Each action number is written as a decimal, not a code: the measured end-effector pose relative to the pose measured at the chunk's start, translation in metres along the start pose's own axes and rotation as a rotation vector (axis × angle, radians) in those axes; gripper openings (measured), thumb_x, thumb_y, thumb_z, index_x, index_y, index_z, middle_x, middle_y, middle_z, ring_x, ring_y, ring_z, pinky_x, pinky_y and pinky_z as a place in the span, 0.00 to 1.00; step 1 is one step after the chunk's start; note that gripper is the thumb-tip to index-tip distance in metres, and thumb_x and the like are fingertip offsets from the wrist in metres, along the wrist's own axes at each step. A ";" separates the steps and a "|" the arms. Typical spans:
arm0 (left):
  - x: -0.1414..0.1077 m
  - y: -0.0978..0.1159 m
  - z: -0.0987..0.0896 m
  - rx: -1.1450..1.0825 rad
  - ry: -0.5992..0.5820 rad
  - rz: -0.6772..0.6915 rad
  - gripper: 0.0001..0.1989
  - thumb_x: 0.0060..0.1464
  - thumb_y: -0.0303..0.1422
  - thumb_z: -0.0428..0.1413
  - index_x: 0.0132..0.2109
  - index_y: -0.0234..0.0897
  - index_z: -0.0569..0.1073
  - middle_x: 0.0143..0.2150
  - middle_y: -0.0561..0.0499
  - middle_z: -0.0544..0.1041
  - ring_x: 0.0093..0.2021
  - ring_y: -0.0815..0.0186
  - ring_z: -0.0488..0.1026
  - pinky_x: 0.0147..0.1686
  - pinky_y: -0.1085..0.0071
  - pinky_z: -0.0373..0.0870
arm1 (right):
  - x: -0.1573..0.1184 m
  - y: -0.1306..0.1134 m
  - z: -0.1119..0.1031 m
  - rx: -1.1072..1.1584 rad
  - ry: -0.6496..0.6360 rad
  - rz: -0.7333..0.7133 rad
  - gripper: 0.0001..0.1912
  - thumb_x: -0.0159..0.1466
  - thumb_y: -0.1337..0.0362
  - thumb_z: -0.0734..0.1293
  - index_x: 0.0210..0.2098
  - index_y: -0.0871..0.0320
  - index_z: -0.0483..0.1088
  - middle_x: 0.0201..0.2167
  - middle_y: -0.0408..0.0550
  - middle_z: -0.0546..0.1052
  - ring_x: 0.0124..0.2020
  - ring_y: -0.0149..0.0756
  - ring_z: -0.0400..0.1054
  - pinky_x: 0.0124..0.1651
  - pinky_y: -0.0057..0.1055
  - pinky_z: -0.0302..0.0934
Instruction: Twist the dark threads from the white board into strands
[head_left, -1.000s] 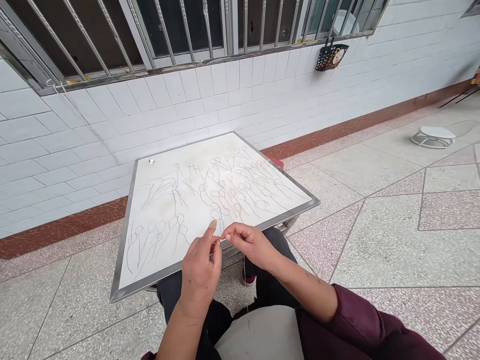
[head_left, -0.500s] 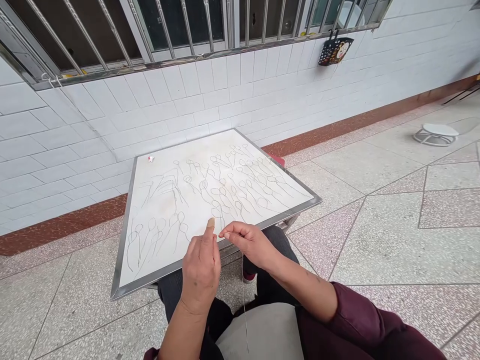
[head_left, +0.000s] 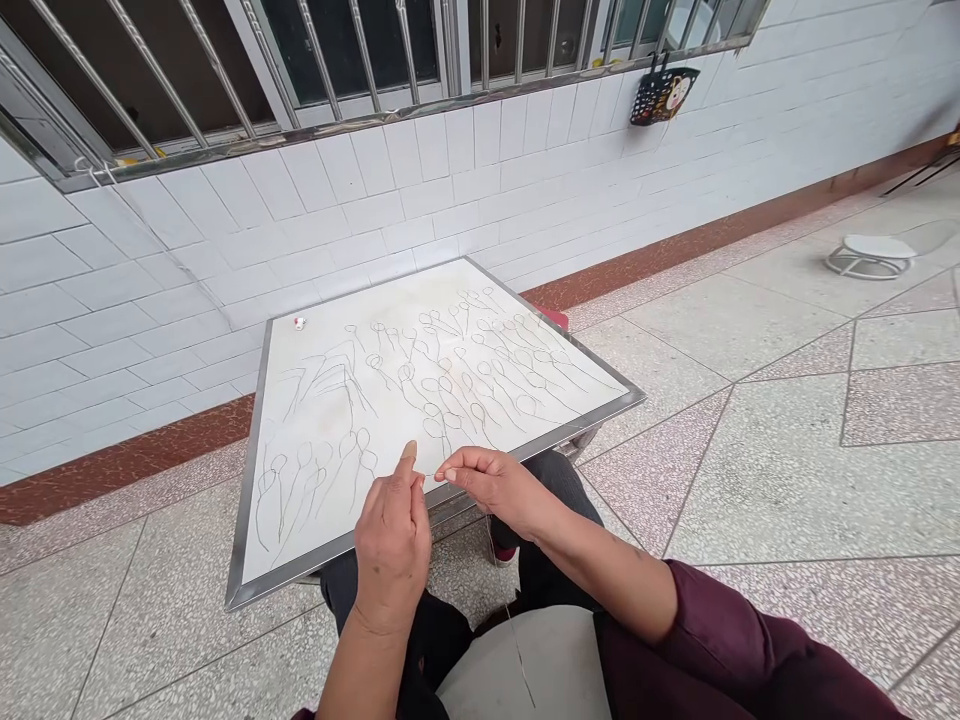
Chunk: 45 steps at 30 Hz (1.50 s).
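My left hand (head_left: 394,540) is closed in a pinch near the table's front edge, with a tan-covered finger pointing up. Just to its right, my right hand (head_left: 499,488) pinches thumb against forefinger. Between the fingertips runs a thin wire, and its long tail (head_left: 520,652) hangs down over my lap. Both hands hold this wire; its end inside the fingers is hidden. Beyond them, a white table (head_left: 397,292) with a metal rim bears many thin wire pieces with looped ends (head_left: 433,412). Unlooped, bent wires (head_left: 330,370) lie toward the left back.
A small red-and-white object (head_left: 300,323) sits at the table's far left corner. Behind stands a white tiled wall (head_left: 360,225) with a barred window. A black patterned basket (head_left: 664,95) hangs from it. A low white stool (head_left: 874,255) stands on the floor at right.
My left hand has shifted slightly left and its raised finger has tilted left, so the fingertips are a little farther apart. The wire's hanging tail has swung to the right.
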<state>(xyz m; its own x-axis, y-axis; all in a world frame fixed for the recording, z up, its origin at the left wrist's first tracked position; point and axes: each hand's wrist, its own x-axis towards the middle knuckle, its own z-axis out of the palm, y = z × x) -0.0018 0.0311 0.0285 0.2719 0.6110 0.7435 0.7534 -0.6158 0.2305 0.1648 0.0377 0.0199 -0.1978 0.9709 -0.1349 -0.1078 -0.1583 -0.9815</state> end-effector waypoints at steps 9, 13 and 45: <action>-0.002 -0.009 -0.006 -0.070 -0.129 -0.089 0.21 0.65 0.26 0.47 0.64 0.38 0.65 0.36 0.49 0.77 0.35 0.64 0.73 0.35 0.68 0.72 | 0.001 0.005 -0.002 0.044 -0.064 0.058 0.12 0.62 0.53 0.68 0.36 0.55 0.75 0.14 0.33 0.53 0.17 0.24 0.43 0.21 0.25 0.37; -0.002 -0.010 -0.009 -0.065 -0.143 -0.125 0.22 0.65 0.27 0.45 0.64 0.39 0.65 0.38 0.48 0.78 0.37 0.62 0.74 0.36 0.67 0.72 | 0.001 0.004 0.001 0.020 -0.061 0.063 0.13 0.61 0.51 0.69 0.36 0.55 0.75 0.14 0.33 0.55 0.16 0.24 0.43 0.21 0.25 0.37; 0.008 0.005 -0.027 -0.248 0.008 -0.600 0.21 0.61 0.37 0.53 0.61 0.42 0.70 0.36 0.53 0.80 0.40 0.63 0.78 0.47 0.63 0.72 | -0.001 -0.004 -0.004 -0.035 -0.058 -0.102 0.18 0.60 0.55 0.71 0.47 0.51 0.71 0.28 0.37 0.66 0.21 0.24 0.54 0.24 0.24 0.49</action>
<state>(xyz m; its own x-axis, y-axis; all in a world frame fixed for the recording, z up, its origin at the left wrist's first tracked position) -0.0121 0.0191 0.0523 -0.1584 0.8816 0.4447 0.6125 -0.2655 0.7446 0.1694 0.0380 0.0231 -0.2441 0.9694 -0.0273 -0.0962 -0.0522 -0.9940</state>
